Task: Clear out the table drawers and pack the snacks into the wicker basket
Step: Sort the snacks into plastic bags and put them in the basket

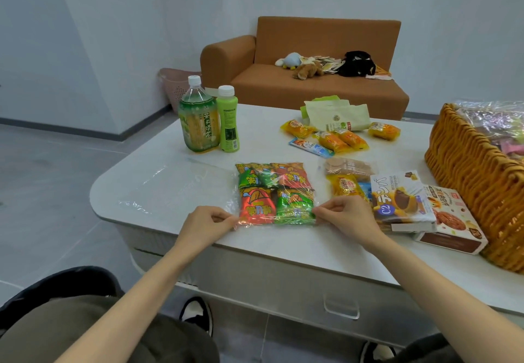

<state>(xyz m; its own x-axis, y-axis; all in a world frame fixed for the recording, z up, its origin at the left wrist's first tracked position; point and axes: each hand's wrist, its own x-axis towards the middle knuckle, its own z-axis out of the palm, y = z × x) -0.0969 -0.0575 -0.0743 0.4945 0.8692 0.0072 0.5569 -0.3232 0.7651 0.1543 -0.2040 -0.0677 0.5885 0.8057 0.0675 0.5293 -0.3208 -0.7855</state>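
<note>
A clear plastic bag of red and green snack packets (276, 192) lies flat on the white table (283, 243). My left hand (205, 225) pinches its near left corner. My right hand (347, 216) pinches its near right corner. The wicker basket (470, 181) stands at the table's right edge, lined with shiny clear wrap and holding several snacks. Two snack boxes (402, 204) lie between the bag and the basket. Orange wrapped cakes (340, 138) and a pale green pouch (337, 117) lie farther back.
A green tea bottle (198, 118) and a light green bottle (228, 120) stand at the table's back left. An empty clear plastic sheet (170, 189) lies left of the bag. A drawer handle (341, 307) shows below the tabletop. An orange sofa (312, 79) stands behind.
</note>
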